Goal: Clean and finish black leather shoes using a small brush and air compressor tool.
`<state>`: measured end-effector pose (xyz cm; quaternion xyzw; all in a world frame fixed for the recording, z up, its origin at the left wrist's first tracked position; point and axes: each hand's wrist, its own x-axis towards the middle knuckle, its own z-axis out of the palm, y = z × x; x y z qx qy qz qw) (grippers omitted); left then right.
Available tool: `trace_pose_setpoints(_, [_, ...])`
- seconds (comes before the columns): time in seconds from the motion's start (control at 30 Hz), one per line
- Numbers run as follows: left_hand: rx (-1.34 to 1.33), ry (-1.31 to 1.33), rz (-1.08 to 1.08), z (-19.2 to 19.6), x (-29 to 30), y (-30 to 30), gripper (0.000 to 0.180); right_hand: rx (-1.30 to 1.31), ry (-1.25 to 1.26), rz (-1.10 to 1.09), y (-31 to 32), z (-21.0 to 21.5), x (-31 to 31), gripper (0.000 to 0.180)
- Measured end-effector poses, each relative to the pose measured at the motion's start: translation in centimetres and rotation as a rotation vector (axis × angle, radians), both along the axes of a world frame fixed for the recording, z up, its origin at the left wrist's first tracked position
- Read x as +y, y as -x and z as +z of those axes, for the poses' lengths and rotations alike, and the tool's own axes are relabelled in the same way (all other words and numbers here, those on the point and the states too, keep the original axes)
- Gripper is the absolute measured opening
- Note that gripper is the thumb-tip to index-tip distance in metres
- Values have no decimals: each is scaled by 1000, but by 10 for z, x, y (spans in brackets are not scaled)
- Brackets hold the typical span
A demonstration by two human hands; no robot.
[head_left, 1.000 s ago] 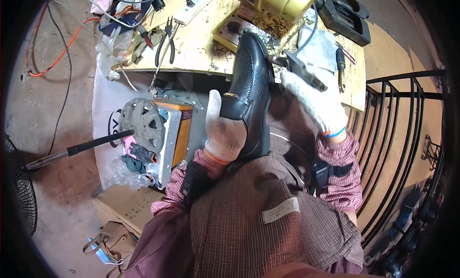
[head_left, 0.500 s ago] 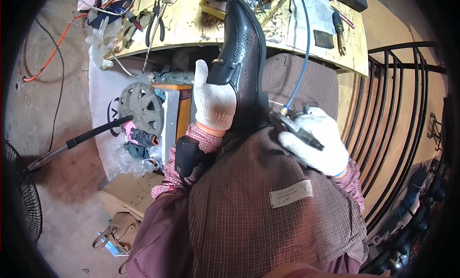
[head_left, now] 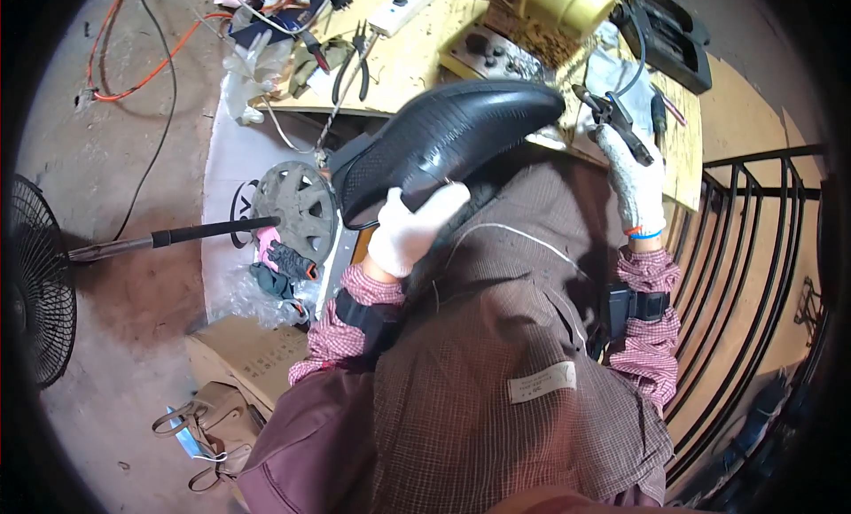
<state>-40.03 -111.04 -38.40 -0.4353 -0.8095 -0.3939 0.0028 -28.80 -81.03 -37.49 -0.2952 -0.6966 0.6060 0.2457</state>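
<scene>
From where I sit, slipping worries me most; the black shoe (head_left: 452, 128) hangs from a single hold, the gloved left hand (head_left: 412, 226) closed on it near the opening, thumb and fingers pressed against the smooth upper; a loose squeeze there could let the shoe roll, because its long toe end has no other hand under it.

I also judge a scuff possible; the right hand (head_left: 636, 177), gloved too, is clamped round a dark hand tool (head_left: 625, 128) whose front end stands just beside the toe, with a gap between; a careless swing of either wrist could bring hard metal onto the shiny leather. The blue hose (head_left: 642, 62) rises from that tool, so a tug on it could drag the tool off its line.

As for the lie of the shoe, I read its long axis as slanting across my view, heel at the lower left, toe at the upper right and toward the tool; it is tipped on its side, sole edge along the far side, opening turned toward the wearer; it is held up over the near edge of the table (head_left: 678, 164), beyond the brown checked apron (head_left: 479, 354); whether it touches the tabletop, I cannot tell.
</scene>
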Motion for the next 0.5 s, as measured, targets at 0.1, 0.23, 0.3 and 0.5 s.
trace_pose_setpoints(0.1, [-83, -2, 33, 28, 4, -9, 28, 55, -119, 47, 26, -19, 9, 25])
trace_pose_setpoints(0.23, [-208, 45, 57, 50, 13, -3, 31, -37, -126, 81, 33, -41, 13, 27])
trace_pose_setpoints(0.3, [-305, 117, 74, 52, 12, -4, 29, -63, -142, 85, 27, -42, 15, 27])
trace_pose_setpoints(0.5, [-96, 319, -75, 47, 18, 13, 46, 22, 11, -68, -2, 21, -5, 27])
